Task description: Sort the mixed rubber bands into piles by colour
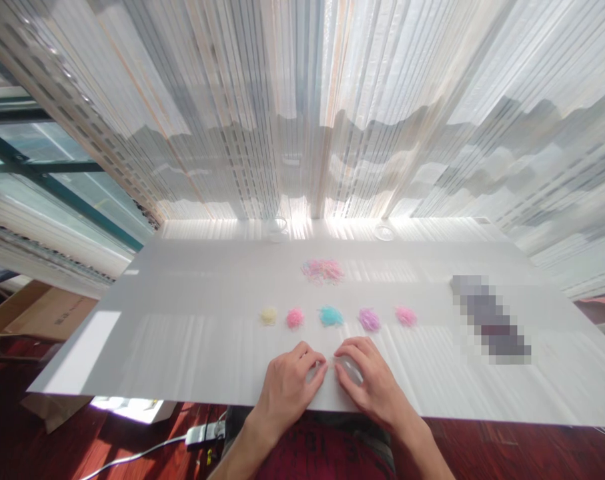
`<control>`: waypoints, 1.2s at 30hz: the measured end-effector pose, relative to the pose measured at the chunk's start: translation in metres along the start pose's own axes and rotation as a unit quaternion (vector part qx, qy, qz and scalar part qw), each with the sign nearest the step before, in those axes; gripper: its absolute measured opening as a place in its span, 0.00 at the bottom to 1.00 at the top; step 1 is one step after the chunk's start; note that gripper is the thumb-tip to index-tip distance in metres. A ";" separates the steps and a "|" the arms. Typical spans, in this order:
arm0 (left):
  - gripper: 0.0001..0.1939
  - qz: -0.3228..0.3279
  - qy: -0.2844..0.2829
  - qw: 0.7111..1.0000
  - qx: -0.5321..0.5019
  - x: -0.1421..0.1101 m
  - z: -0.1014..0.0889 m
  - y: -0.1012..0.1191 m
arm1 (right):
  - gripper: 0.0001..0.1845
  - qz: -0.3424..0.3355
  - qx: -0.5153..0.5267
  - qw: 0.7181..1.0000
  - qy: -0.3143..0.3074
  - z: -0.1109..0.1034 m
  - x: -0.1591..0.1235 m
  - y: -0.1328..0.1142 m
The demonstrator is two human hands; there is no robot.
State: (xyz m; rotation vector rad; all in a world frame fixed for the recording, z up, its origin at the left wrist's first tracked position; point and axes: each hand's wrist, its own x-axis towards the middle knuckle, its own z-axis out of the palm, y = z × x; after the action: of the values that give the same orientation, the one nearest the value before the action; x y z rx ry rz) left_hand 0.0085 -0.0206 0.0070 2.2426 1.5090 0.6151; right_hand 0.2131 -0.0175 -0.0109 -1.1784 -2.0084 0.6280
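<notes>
Near the table's front edge, my left hand (293, 375) is curled, its thumb and fingertips drawn together. My right hand (371, 375) faces it with fingers bent and thumb and index tips close together; a pale patch shows in its hollow. Only a narrow gap separates the fingertips of the two hands, and whatever they pinch is too small to make out. Beyond them lies a row of small piles of thin strips: yellow (269, 316), pink (295, 318), turquoise (331, 316), purple (369, 319) and another pink (406, 316). Farther back sits a larger mixed-colour pile (323, 271).
Two clear round dishes (278, 229) (384, 232) stand at the white table's (182, 300) back edge, by a sheer curtain (302, 120). A blurred-out dark object (492, 320) lies right. Cardboard box (52, 313) and power strip (202, 435) are below, left.
</notes>
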 end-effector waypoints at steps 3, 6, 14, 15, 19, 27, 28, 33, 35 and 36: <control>0.04 0.015 0.017 1.000 0.000 0.002 0.003 -0.001 | 0.06 -0.006 -0.012 1.000 0.001 0.000 0.000 0.000; 0.04 0.035 0.027 0.999 -0.006 0.002 0.005 -0.004 | 0.06 -0.015 -0.022 1.000 0.004 0.002 0.002 0.000; 0.06 0.046 0.054 0.997 -0.037 -0.002 0.001 -0.013 | 0.05 -0.019 -0.012 1.000 0.005 0.005 0.000 0.005; 0.06 0.045 0.059 0.996 -0.044 -0.001 0.000 -0.014 | 0.05 -0.019 -0.011 1.000 0.006 0.004 0.000 0.005; 0.07 0.061 0.069 0.992 -0.083 0.001 -0.003 -0.015 | 0.07 -0.018 -0.001 1.000 0.015 0.003 0.000 0.004; 0.07 0.112 0.064 0.984 -0.119 0.006 0.000 -0.007 | 0.05 -0.019 0.029 0.999 0.036 0.003 -0.001 0.006; 0.06 0.112 0.065 0.984 -0.120 0.006 0.001 -0.006 | 0.04 -0.018 0.030 0.999 0.038 0.003 -0.001 0.006; 0.06 0.103 0.069 0.984 -0.126 0.005 0.001 -0.009 | 0.04 -0.016 0.031 0.998 0.043 0.001 0.000 0.003; 0.05 0.101 0.070 0.984 -0.129 0.005 0.002 -0.010 | 0.04 -0.016 0.031 0.998 0.043 0.001 0.000 0.003; 0.05 0.099 0.070 0.984 -0.131 0.005 0.003 -0.010 | 0.04 -0.016 0.031 0.998 0.044 0.001 0.000 0.003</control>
State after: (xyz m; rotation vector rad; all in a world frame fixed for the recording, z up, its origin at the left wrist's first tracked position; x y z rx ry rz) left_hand 0.0039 -0.0123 0.0005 2.1960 1.1912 0.9889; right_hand 0.2143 -0.0160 -0.0134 -1.1168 -1.9166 0.6063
